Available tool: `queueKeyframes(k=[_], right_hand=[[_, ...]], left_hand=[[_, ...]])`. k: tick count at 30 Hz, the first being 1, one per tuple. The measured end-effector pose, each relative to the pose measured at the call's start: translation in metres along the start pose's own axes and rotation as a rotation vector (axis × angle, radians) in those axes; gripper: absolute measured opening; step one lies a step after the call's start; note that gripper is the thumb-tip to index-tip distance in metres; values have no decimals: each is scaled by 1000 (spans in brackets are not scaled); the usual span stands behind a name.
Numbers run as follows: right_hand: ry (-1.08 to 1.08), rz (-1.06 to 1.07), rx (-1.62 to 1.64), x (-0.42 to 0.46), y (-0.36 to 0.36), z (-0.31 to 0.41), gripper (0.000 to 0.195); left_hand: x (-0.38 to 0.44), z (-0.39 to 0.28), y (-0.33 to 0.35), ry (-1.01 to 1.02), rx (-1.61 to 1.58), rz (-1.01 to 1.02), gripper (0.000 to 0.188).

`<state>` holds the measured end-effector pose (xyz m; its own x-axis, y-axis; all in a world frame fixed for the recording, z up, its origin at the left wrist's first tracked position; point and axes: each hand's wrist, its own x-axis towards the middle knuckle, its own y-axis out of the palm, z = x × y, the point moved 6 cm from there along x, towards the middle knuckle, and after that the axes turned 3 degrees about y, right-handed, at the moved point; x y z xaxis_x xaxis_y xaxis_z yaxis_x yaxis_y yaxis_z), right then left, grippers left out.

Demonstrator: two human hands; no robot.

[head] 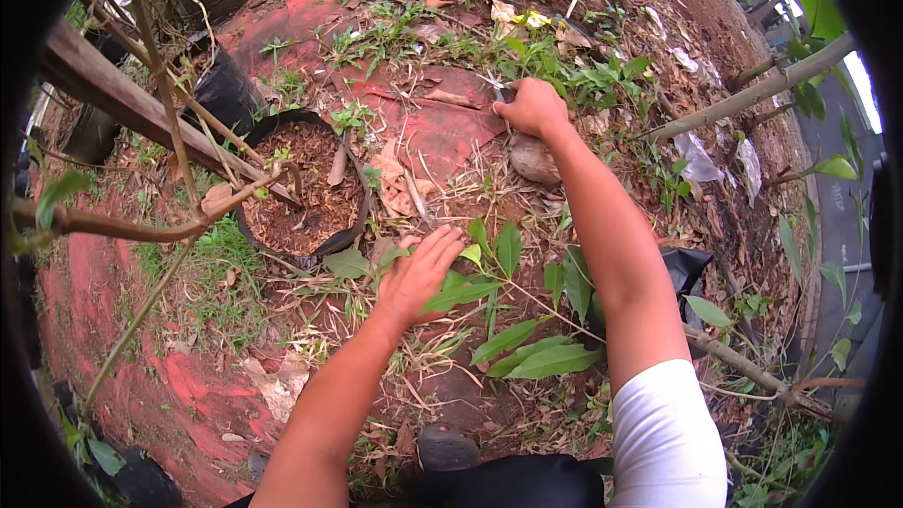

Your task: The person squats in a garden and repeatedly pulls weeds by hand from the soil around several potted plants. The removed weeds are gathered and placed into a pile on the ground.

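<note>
My right hand [532, 107] is closed around the handles of small scissors [495, 87], whose blades point up and away over a red ground sheet [458, 113]. Just below that hand lies a rounded brown stone or husk [534, 159]. My left hand [421, 269] rests low over dry grass and green leaves, its fingers extended; whether it grips a leaf or stem under the palm is hidden. Beside it a leafy branch [540, 303] reaches in from the right. Left of my left hand stands a round black planter bag [346, 240] filled with brown mulch and holding a woody plant.
A thick wooden stake [141, 95] and bare stems cross the upper left. More black grow bags [226, 92] stand behind them. A slanting branch [755, 95] juts in at the right, near plastic scraps [697, 159]. A shoe [446, 447] is at the bottom.
</note>
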<state>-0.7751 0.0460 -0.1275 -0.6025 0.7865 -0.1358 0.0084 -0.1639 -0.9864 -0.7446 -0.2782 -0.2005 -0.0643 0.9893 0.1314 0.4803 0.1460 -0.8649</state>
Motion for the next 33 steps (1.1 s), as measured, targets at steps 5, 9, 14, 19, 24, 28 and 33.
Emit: queueKeyframes(k=[5, 9, 14, 19, 24, 28, 33], right_hand=[[83, 25, -135, 7, 5, 17, 61], [189, 37, -101, 15, 6, 33, 62], [200, -23, 50, 34, 11, 28, 56], [210, 42, 187, 29, 19, 22, 54], [160, 89, 180, 25, 10, 38, 57], [170, 11, 137, 34, 1, 53, 54], [186, -10, 126, 47, 4, 73, 46]], left_hand=[[3, -4, -6, 16, -112, -65, 79], [3, -3, -4, 3, -130, -59, 78], [4, -4, -6, -12, -155, -106, 77], [4, -1, -5, 21, -105, -40, 76], [8, -4, -6, -8, -169, -65, 73], [8, -5, -5, 12, -161, -97, 69], [8, -4, -4, -26, -181, -85, 67]])
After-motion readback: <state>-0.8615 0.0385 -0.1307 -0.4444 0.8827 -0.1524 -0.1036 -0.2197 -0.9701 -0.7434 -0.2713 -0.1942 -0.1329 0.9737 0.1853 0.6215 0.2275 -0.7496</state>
